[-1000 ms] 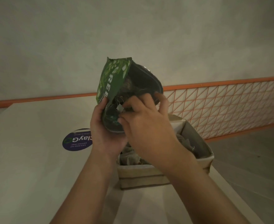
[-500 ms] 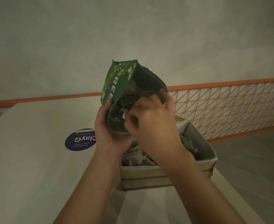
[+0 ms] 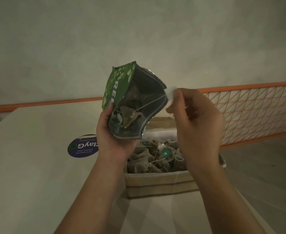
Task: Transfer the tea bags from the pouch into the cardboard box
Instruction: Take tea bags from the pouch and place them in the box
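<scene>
Premises appear to be a shared pantry or break area in a workplace, dimly lit. Evidence: a round purple sticker [image 3: 82, 146] at centre left of the frame, on the pale counter [image 3: 29, 166], reads "Let's keep our pantries clean". An orange mesh railing [image 3: 250, 112] runs along the right, against a plain grey plastered wall [image 3: 138, 31] filling the upper frame.

1 green pouch [image 3: 120, 85], 1 cardboard box [image 3: 159, 183], 1 round purple sticker [image 3: 82, 147], 2 hands in frame: left hand [image 3: 115, 141], right hand [image 3: 198, 125]. Tea bags in box [image 3: 155, 159]: a heaped pile, too tangled to count. Tea bags in pouch [image 3: 130, 115]: at least 2 visible, 1 taut string [image 3: 149, 103].
</scene>
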